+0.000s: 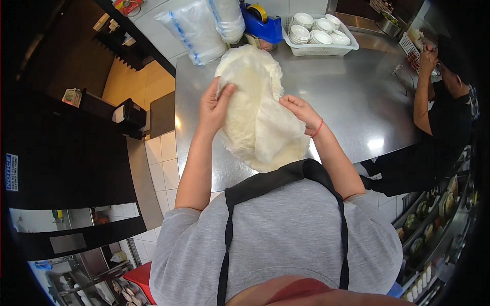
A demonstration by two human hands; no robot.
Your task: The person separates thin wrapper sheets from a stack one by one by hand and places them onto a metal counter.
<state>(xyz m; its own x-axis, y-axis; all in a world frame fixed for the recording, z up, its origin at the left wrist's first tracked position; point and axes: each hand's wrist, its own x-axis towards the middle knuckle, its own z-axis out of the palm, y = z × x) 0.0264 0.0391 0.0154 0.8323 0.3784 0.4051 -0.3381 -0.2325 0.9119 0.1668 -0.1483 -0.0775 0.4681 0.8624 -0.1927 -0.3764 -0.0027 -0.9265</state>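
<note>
Nearest, below the stack of thin pale sheets (pixel 237 137), are a grey shirt (pixel 286 224) and the black band of an apron (pixel 265 182), whose top edge comes close to the stack's lower rim. The stack lies on a steel table (pixel 352 97), its edges ragged and uneven. Its top sheet (pixel 278 127) is partly folded over, with a crease running down the middle.

At the stack's left side, the left hand (pixel 215 106) is nearly closed on the sheet's edge, thumb on top and fingers mostly hidden behind. At the stack's right side, the right hand (pixel 301 111) has thumb and forefinger pinched together on the sheet's margin, the other fingers curled; a red cord (pixel 317 128) circles that wrist.

Just beyond the stack, to the left, are clear plastic bags (pixel 191 33). Directly beyond it is a blue tape dispenser (pixel 268 29) with a yellow roll, and beyond to the right, a white basket (pixel 324 50) of small white bowls (pixel 303 20). Well to the right of the stack, a co-worker (pixel 449 102) in black stands with raised hands.
</note>
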